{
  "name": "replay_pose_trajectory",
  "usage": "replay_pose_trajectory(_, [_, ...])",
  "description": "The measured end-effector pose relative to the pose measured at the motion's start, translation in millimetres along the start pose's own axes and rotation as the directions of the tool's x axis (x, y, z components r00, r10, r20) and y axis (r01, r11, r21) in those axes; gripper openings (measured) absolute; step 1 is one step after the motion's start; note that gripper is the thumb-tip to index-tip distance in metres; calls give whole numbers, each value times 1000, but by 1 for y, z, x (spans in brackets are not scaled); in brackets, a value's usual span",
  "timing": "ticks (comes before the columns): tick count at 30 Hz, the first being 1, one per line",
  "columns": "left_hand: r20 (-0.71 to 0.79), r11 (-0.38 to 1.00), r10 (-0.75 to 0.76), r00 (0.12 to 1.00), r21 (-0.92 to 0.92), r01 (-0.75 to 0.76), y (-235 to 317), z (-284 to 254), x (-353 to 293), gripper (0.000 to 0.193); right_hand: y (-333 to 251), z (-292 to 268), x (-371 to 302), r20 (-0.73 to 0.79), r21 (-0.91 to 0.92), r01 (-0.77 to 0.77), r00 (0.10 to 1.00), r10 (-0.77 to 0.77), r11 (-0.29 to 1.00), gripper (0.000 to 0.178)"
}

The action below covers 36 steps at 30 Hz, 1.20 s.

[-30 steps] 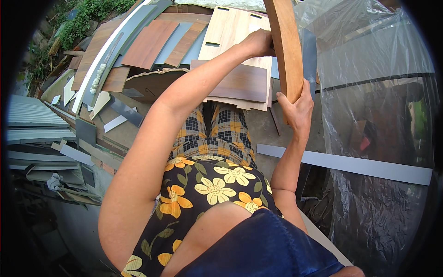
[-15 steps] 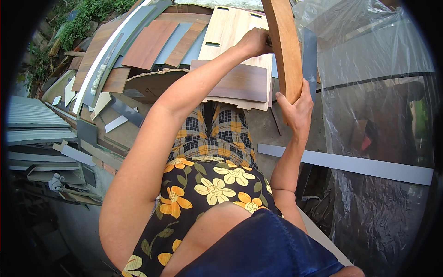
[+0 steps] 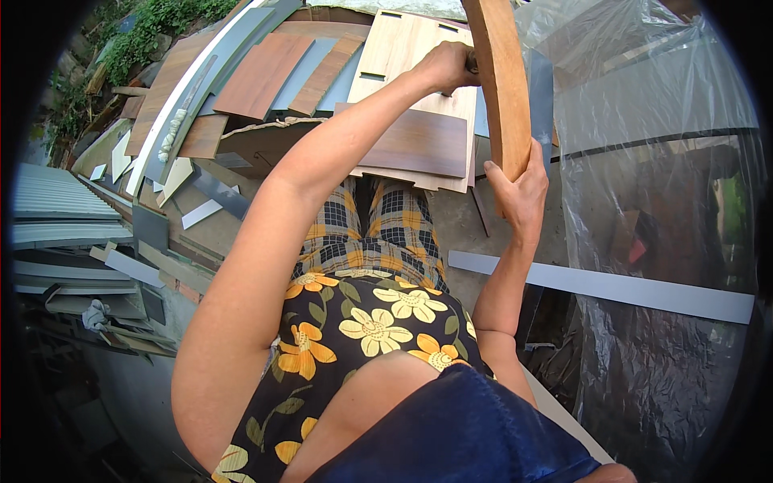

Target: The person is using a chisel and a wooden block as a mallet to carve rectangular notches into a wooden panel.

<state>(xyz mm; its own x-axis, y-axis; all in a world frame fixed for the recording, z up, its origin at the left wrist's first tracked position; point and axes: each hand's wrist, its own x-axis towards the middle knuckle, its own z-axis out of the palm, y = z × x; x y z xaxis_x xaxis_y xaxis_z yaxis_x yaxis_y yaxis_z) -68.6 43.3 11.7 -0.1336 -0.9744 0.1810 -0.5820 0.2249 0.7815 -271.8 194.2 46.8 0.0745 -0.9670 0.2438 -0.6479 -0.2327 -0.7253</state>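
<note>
An orange-brown wooden plank (image 3: 506, 88) stands on edge in front of me, running up past the top of the picture. My right hand (image 3: 522, 189) grips its near end, thumb on the left side and fingers round the right. My left hand (image 3: 448, 68) is closed in a fist against the plank's left side. Something small and dark shows between that fist and the wood, mostly hidden by the fingers, so its kind cannot be told. Below the left hand are a pale wooden panel with slots (image 3: 392, 50) and a dark brown board (image 3: 419, 143) lying on it.
Brown and grey boards (image 3: 266, 74) lie overlapped at the far left, beside long white and grey strips. Clear plastic sheeting (image 3: 644, 193) hangs along the right, with a white strip (image 3: 600, 286) across it. Offcuts (image 3: 213, 193) and stacked panels (image 3: 68, 209) are on the left.
My left hand has shifted very slightly, and a small dark bit now shows beneath it over the pale panel. The right hand keeps its grip on the plank.
</note>
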Motion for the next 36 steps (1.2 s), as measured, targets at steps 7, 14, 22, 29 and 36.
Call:
replay_pose_trajectory(7, [-100,997,42,994,64,-36,6,-10,7,37,3,-2,1,-9,17,-7,1000,7,1000,64])
replay_pose_trajectory(14, [-78,999,-31,997,29,33,-3,-10,19,34,3,-3,4,-5,54,14,1000,-14,998,63])
replay_pose_trajectory(22, [-33,997,-34,999,-72,32,-15,-9,33,29,4,-5,10,11,72,0,1000,-1,997,62])
replay_pose_trajectory(29, [-46,992,115,992,61,-113,-27,-5,66,39,-8,-10,12,-53,147,36,998,-28,988,59])
replay_pose_trajectory(36, [10,990,78,997,119,-79,-20,16,78,24,8,1,25,9,96,-28,1000,27,995,61])
